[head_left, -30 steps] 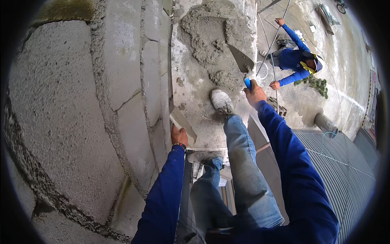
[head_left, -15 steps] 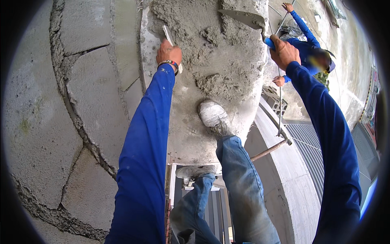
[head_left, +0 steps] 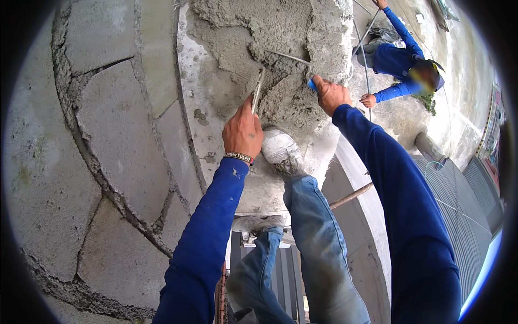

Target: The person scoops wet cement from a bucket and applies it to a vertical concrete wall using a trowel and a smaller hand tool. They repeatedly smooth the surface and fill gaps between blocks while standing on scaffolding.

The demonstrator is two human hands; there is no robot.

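My left hand (head_left: 244, 129) is closed round a thin, pale, flat board (head_left: 259, 89), seen nearly edge-on, its far end at the wet mortar. Closed on a blue handle, my right hand (head_left: 332, 96) holds a trowel (head_left: 311, 85). The trowel's blade shows as a thin edge over the mortar, and most of its face is hidden. Grey wet mortar (head_left: 294, 105) lies between and beyond my hands, heaped in places and spread thin to the left. It covers part of a pale concrete ledge (head_left: 197, 70), on which my white-covered shoe (head_left: 279, 146) rests.
A wall of large grey stone slabs (head_left: 124, 119) with rough joints rises at left. At upper right, a person in blue (head_left: 396, 59) holds a metal rod (head_left: 367, 75). A wooden-handled tool (head_left: 352, 196) lies right of my leg. Below the ledge is corrugated grey roofing (head_left: 458, 189).
My right hand has moved left and down with the trowel, whose blade has turned edge-on. My left hand has come right and nearer with the board. The mortar between them is gathered differently.
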